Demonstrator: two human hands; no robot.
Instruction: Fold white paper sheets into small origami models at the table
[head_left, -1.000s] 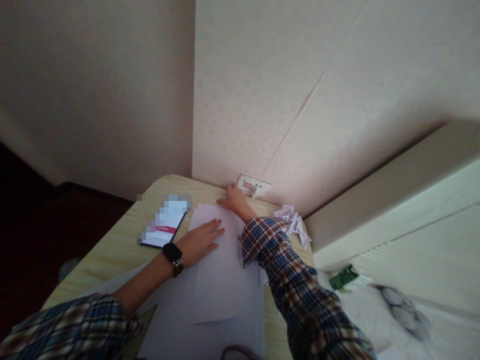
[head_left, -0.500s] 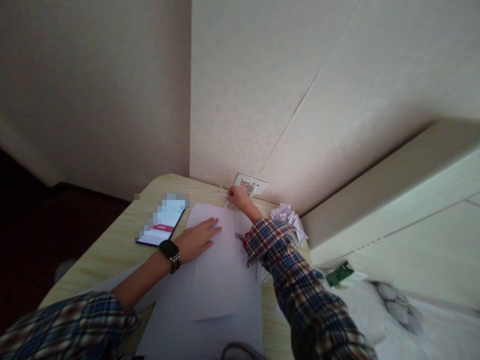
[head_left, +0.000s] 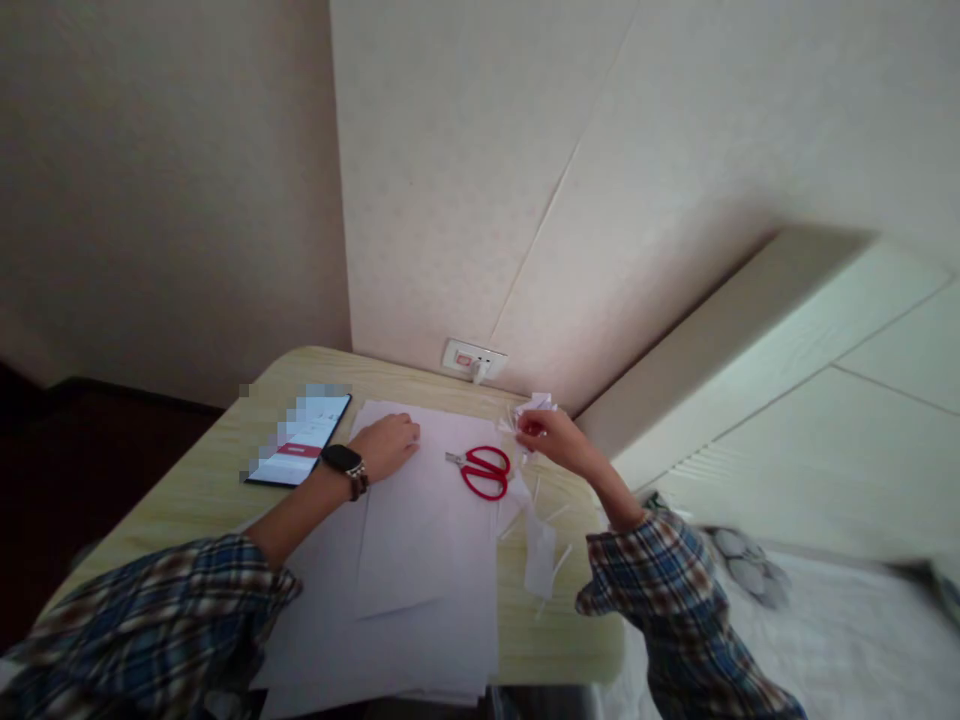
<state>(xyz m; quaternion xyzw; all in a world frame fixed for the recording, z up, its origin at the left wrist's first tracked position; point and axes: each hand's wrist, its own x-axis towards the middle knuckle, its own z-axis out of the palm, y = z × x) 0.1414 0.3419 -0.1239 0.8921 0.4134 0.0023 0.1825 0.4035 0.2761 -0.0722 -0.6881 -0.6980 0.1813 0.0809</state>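
Note:
My left hand point(head_left: 386, 445) rests on the top sheet of a stack of white paper point(head_left: 420, 540) on the wooden table, fingers curled loosely, holding nothing; a dark watch sits on that wrist. My right hand point(head_left: 550, 434) is closed in a pinch on thin white paper strips point(head_left: 525, 412) at the table's far right edge, near a small heap of paper scraps. Red-handled scissors point(head_left: 481, 470) lie on the paper between the two hands, touched by neither.
A phone point(head_left: 300, 450) with a lit screen lies left of the paper. A wall socket point(head_left: 472, 358) sits at the table's back edge. Loose paper strips point(head_left: 544, 545) lie on the light wooden table point(head_left: 202, 490). A bed point(head_left: 787, 640) stands to the right.
My right hand has drawn back from the wall socket and swung right with paper strips pinched in it, uncovering the red scissors. My left hand's fingers have curled in. The camera turned right.

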